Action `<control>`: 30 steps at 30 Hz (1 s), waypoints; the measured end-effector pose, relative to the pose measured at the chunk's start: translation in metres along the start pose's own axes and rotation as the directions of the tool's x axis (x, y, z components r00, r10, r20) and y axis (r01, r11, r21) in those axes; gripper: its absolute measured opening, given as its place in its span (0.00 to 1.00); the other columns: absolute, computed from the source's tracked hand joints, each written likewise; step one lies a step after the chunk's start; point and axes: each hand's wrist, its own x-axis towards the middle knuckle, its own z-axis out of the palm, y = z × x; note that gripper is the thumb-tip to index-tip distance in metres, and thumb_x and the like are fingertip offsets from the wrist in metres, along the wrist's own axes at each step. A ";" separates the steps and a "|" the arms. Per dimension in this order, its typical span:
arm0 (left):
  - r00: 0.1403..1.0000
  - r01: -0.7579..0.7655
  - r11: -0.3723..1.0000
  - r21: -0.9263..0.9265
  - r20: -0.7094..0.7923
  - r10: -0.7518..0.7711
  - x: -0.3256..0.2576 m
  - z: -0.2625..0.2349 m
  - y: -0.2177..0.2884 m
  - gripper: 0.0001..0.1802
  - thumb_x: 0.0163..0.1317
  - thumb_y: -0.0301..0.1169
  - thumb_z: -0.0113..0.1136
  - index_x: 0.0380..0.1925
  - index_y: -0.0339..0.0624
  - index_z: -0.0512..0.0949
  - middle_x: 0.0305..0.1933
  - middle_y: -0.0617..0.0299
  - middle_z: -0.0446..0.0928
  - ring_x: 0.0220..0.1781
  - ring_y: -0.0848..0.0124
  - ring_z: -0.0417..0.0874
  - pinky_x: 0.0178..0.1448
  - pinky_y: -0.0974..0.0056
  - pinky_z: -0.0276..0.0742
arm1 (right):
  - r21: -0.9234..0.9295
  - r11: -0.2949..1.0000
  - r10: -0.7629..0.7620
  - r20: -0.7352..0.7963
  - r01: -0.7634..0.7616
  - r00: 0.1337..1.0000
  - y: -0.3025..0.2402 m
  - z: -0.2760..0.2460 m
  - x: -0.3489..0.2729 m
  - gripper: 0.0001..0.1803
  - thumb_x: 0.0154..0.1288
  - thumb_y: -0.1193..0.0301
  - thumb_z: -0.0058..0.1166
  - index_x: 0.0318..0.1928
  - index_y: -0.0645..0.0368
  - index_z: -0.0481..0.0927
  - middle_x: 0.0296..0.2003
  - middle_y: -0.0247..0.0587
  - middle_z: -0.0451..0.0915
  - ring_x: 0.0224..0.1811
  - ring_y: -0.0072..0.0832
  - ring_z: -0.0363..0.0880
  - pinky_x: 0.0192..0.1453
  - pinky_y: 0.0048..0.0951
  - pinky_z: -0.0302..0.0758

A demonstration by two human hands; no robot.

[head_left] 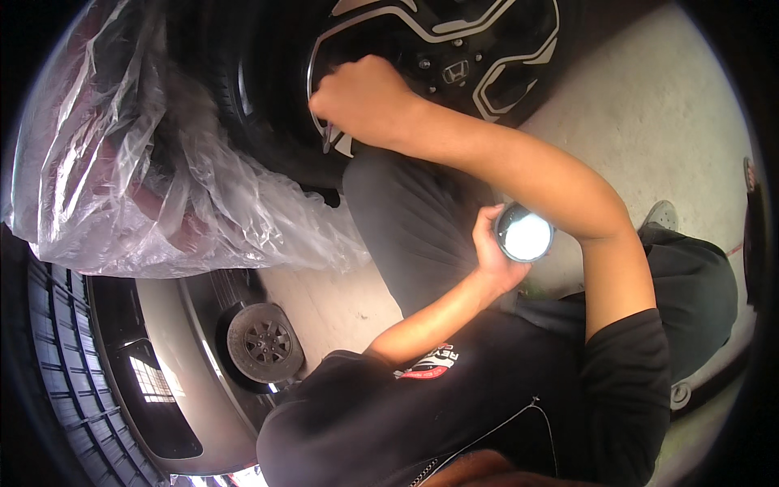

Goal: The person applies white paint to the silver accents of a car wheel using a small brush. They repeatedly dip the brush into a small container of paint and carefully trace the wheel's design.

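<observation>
My left hand is wrapped round a dark-sided round can with a bright white, glaring top, held in front of my body. Stretched out to the wheel, my right hand is closed, its back toward me. A thin dark tool sticks out below its fingers; its kind is too small to tell. That hand is at the edge of a black and silver alloy wheel rim, covering part of it. The black tyre surrounds the rim.
Clear plastic sheeting drapes over the vehicle beside the tyre. My bent knee is close to the wheel. Another car with a dark wheel stands at lower left, near a slatted shutter. Pale concrete floor lies at right.
</observation>
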 end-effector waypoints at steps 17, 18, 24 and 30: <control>0.998 0.007 1.000 0.029 0.060 -0.009 -0.003 -0.001 -0.002 0.28 0.61 0.58 0.47 0.44 0.48 0.82 0.40 0.58 0.85 0.45 0.57 0.86 0.37 0.55 0.79 | 0.098 0.990 0.099 0.062 -0.105 0.993 0.016 -0.006 -0.005 0.04 0.51 0.66 0.65 0.26 0.51 0.87 0.26 0.43 0.86 0.34 0.42 0.89 0.33 0.41 0.84; 0.999 0.012 1.000 0.022 0.033 -0.012 -0.005 0.001 -0.005 0.28 0.61 0.57 0.47 0.44 0.48 0.82 0.41 0.57 0.85 0.45 0.57 0.86 0.37 0.55 0.79 | 0.104 0.991 0.072 0.141 -0.087 0.987 0.014 0.002 -0.011 0.03 0.51 0.70 0.62 0.27 0.52 0.87 0.27 0.43 0.86 0.35 0.42 0.90 0.34 0.41 0.85; 0.999 0.017 0.999 -0.029 0.028 -0.016 -0.014 -0.011 0.002 0.27 0.62 0.57 0.47 0.44 0.49 0.82 0.42 0.58 0.85 0.46 0.57 0.85 0.36 0.55 0.79 | 0.165 0.976 0.130 0.067 -0.139 0.989 0.013 -0.015 0.003 0.04 0.52 0.67 0.64 0.28 0.51 0.87 0.28 0.43 0.86 0.34 0.42 0.89 0.35 0.42 0.84; 0.993 0.002 0.999 -0.037 -0.114 -0.006 -0.009 0.007 0.000 0.21 0.55 0.56 0.57 0.37 0.56 0.83 0.39 0.67 0.85 0.43 0.61 0.82 0.44 0.53 0.69 | 0.138 0.972 0.166 0.181 -0.192 0.969 0.026 -0.015 0.000 0.10 0.54 0.58 0.68 0.30 0.50 0.87 0.30 0.42 0.86 0.38 0.42 0.88 0.36 0.45 0.83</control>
